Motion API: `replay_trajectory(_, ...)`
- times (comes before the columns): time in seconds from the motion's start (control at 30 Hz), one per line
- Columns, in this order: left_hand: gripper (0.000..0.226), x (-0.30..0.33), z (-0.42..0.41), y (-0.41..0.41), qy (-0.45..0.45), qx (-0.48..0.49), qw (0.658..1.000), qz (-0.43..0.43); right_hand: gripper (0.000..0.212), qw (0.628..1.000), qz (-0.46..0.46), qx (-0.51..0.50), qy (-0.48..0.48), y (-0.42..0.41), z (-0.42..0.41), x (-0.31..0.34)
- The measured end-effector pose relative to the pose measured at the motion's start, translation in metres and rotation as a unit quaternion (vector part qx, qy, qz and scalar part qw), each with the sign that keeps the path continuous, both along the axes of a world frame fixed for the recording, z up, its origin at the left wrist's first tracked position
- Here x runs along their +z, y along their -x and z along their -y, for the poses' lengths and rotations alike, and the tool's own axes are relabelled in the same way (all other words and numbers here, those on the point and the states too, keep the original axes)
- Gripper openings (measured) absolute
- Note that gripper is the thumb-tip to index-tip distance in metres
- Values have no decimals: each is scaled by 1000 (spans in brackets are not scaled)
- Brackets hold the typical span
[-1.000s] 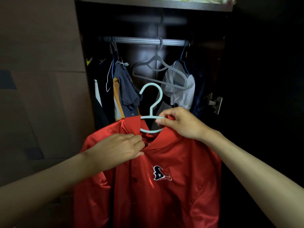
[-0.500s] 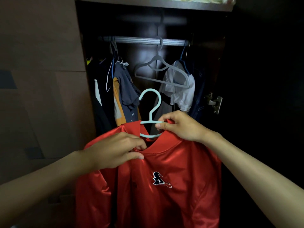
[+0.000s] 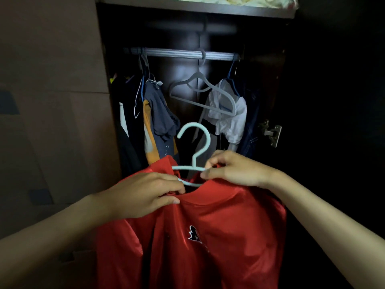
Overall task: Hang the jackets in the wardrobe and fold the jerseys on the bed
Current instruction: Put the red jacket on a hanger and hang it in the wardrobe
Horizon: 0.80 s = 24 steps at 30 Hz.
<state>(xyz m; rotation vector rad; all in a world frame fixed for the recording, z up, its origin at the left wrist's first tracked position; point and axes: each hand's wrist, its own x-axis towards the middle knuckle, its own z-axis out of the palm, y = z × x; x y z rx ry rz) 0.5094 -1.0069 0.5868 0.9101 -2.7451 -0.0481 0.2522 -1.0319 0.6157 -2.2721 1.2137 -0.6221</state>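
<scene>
The right hand (image 3: 233, 170), right of centre, pinches the right side of the pale blue hanger (image 3: 194, 155) together with the collar of the red jacket (image 3: 218, 230), thumb and forefinger closed on both, the forearm running off to the lower right corner. The left hand (image 3: 145, 197), just left of centre, curls its fingers round the left side of the collar, thumb pressed on the front cloth, its forearm reaching to the lower left edge. The jacket hangs from the hanger through the lower middle of the frame, in front of the open wardrobe (image 3: 268, 80). The hook stands upright, well below the metal rail (image 3: 187, 54) in the upper middle. On the rail, open room lies around an empty grey hanger (image 3: 203, 92), between dark clothes (image 3: 158, 113) at the left and a white garment (image 3: 229, 113) at the right. A small dark chest emblem (image 3: 194, 235) bears no readable lettering.
</scene>
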Motion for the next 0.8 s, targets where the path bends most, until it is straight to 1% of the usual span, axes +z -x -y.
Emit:
replay_trajectory(0.1,11,11,1,4,-7,-30,999,-9,22,997,-71,-9,1,0,-16,7)
replay_trajectory(0.17,13,17,2,9,-4,-48,999,-19,31,997,-76,-27,-5,-2,-21,7)
replay_trajectory(0.23,15,22,4,15,-3,-56,998,-29,33,999,-39,-24,-20,-3,-26,5)
replay_trajectory(0.33,15,24,7,21,4,-73,997,-27,26,996,46,-26,-73,-6,-36,2)
replay_trajectory(0.43,14,24,10,23,0,-86,996,-19,23,986,62,-55,-147,-7,-42,3)
replay_trajectory(0.47,13,25,10,22,-10,-89,996,-11,21,980,76,-69,-170,-6,-43,4)
replay_trajectory(0.53,10,28,11,17,-35,-93,995,21,17,961,135,-116,-213,-1,-42,6)
replay_trajectory(0.63,9,29,16,2,-42,-65,993,89,13,926,212,-152,-274,12,-44,7)
replay_trajectory(0.7,7,28,21,-6,-45,-49,994,90,11,915,236,-156,-288,19,-46,8)
replay_trajectory(0.8,5,30,22,-6,-48,-55,994,87,11,915,245,-200,-251,16,-47,17)
